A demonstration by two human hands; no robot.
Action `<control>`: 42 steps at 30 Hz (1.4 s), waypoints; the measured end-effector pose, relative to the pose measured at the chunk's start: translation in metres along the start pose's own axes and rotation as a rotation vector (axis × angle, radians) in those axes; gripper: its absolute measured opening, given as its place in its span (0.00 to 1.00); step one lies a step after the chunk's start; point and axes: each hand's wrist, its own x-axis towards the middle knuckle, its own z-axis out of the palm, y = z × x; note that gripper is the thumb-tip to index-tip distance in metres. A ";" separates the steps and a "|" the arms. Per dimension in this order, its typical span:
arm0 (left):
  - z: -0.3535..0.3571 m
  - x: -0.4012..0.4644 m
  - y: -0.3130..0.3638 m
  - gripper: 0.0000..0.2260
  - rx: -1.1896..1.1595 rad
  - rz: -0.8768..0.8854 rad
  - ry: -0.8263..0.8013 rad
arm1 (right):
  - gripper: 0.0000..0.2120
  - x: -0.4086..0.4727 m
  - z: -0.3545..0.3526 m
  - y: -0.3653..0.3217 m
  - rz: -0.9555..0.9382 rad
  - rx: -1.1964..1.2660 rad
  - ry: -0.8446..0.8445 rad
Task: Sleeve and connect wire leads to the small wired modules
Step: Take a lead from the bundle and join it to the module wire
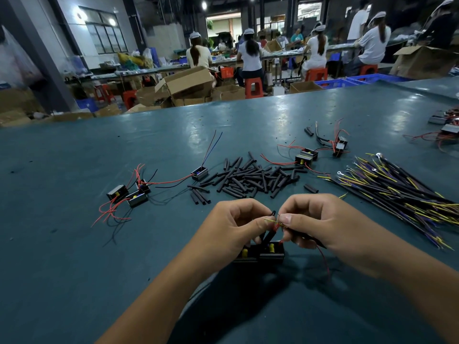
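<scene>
Both sets of fingers (285,218) are pinched tight: the left hand (233,227) grips a black sleeve (269,235) with the red lead, the right hand (320,224) pinches a yellow-tipped wire lead (272,221) against it, probably so the bare ends meet for twisting. Two small modules (260,253) sit on the tabletop (62,256) right under the hands, keeping their leads short. The loose sleeves pile (250,178) lies just beyond, the lead bundle (397,189) off right, finished-looking modules (129,193) parked left, all within easy reach.
</scene>
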 end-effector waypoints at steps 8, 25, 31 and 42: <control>0.001 0.001 0.003 0.14 -0.228 -0.132 -0.041 | 0.07 0.001 0.001 -0.001 0.033 0.023 0.025; -0.002 0.001 0.000 0.12 -0.113 -0.010 -0.019 | 0.04 0.001 0.002 0.001 0.062 0.271 -0.002; -0.006 0.002 -0.004 0.10 -0.088 0.005 -0.027 | 0.05 0.002 -0.002 0.003 0.124 0.356 -0.074; -0.008 0.002 -0.001 0.08 -0.083 0.002 -0.005 | 0.11 0.005 0.000 0.011 0.133 0.407 -0.040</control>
